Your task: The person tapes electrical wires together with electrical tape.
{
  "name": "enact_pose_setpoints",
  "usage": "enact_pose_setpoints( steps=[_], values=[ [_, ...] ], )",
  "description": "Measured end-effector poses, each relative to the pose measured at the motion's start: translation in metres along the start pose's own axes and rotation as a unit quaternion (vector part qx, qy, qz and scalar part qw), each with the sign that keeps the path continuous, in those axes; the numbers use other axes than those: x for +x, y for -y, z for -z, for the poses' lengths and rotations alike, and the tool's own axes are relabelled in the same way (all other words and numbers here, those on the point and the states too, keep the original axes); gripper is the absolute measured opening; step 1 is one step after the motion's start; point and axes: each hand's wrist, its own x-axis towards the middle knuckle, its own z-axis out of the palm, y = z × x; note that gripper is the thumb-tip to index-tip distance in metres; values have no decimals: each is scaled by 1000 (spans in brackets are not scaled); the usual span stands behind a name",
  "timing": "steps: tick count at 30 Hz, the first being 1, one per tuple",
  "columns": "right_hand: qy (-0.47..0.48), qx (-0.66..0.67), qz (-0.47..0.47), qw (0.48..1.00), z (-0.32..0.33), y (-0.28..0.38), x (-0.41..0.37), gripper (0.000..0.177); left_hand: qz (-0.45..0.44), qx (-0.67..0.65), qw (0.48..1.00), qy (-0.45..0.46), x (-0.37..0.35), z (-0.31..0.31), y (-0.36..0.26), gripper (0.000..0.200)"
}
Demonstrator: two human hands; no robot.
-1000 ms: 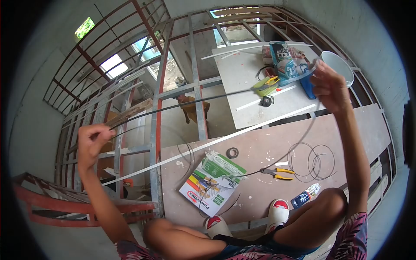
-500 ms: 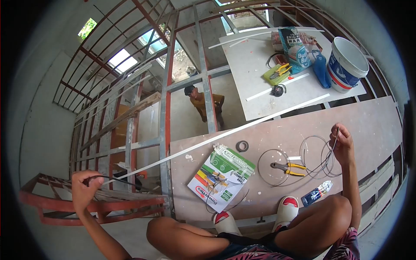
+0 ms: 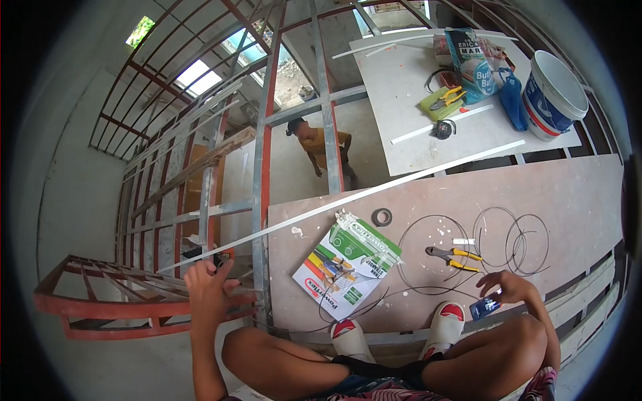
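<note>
My left hand (image 3: 210, 284) is raised at the left, beyond the board's edge, its fingers apart and nothing visible in them. My right hand (image 3: 512, 287) hovers low at the right with fingers loosely curled and spread. Just beneath it lies a small dark-blue packet (image 3: 484, 308), partly covered by the fingers. Thin dark wire (image 3: 433, 289) runs across the board toward the right hand; whether the fingertips touch it is hard to tell. More wire lies in loose coils (image 3: 527, 275) on the board. Pliers with yellow handles (image 3: 455, 256) rest inside the loops.
A Powerflex box (image 3: 341, 271) and a roll of black tape (image 3: 382, 216) lie on the brown board (image 3: 568, 194). A long white strip (image 3: 361, 196) crosses its far edge. Behind stand a white bucket (image 3: 554, 100) and a tape measure (image 3: 443, 129). Below, a person (image 3: 321, 150) stands beyond the metal framing (image 3: 262, 160).
My left hand has moved right and no longer shows the wire it held. My right hand has dropped toward the packet, and the wire it held up now lies on the board.
</note>
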Motion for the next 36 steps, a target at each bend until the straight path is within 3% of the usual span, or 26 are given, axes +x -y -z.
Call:
enact_pose_setpoints(
  steps=[2, 5, 7, 9, 11, 13, 15, 17, 19, 21, 23, 24, 26, 27, 29, 30, 31, 33, 34, 35, 36],
  values=[
    [21, -148, 56, 987, -1, 20, 13, 31, 38, 40, 998, 5, 0, 1, -18, 33],
    [-13, -127, 118, 985, 21, 78, 53, 29, -29, -29, 999, 29, -3, 2, -36, 42],
    [26, -49, 103, 993, 29, 118, 82, 28, -150, -117, 981, 28, 2, 3, -60, 42],
    [111, 67, 5, 992, 27, 159, 108, 48, -223, -164, 960, 31, 9, 12, -92, 40],
    [219, 328, -129, 910, 14, 182, 142, 60, -246, -213, 944, 43, 8, 10, -117, 38],
    [208, 465, -148, 848, -11, 202, 162, 57, -270, -262, 925, 55, 2, 5, -132, 37],
    [161, 512, -116, 836, -30, 207, 182, 48, -330, -271, 900, 95, -6, -4, -140, 38],
    [118, 561, -88, 814, -41, 198, 196, 39, -330, -291, 889, 124, -12, -10, -140, 40],
    [46, 609, -38, 791, -44, 191, 205, 22, -283, -354, 856, 248, -25, -30, -136, 42],
    [29, 605, -56, 793, -46, 189, 208, 16, -255, -400, 839, 267, -32, -47, -131, 41],
    [3, 474, -82, 877, -51, 183, 208, 24, -230, -443, 818, 286, -34, -56, -128, 39],
    [1, 478, -83, 874, -49, 184, 207, 24, -229, -439, 819, 290, -32, -57, -127, 37],
    [52, 303, -175, 935, -47, 183, 204, 36, -234, -435, 815, 302, -29, -57, -128, 35],
    [50, 311, -180, 932, -50, 179, 203, 36, -205, -442, 828, 278, -28, -54, -130, 31],
    [57, 226, -156, 960, -53, 171, 201, 47, -178, -450, 837, 257, -27, -51, -134, 27],
    [10, 74, -33, 997, -53, 169, 199, 48, -150, -452, 840, 258, -26, -50, -134, 24],
    [11, 76, -36, 996, -57, 161, 201, 48, -122, -454, 844, 259, -26, -49, -134, 21],
    [50, 125, 232, 963, -60, 148, 208, 47, -106, -464, 839, 262, -23, -50, -133, 20],
    [171, 199, 159, 952, -53, 146, 206, 46, -90, -473, 835, 266, -22, -49, -132, 19],
    [171, 199, 161, 952, -46, 145, 209, 46, -90, -471, 836, 266, -19, -50, -129, 19],
    [259, 182, 114, 942, -39, 143, 211, 44, -86, -474, 833, 272, -16, -51, -125, 18]
  ],
)
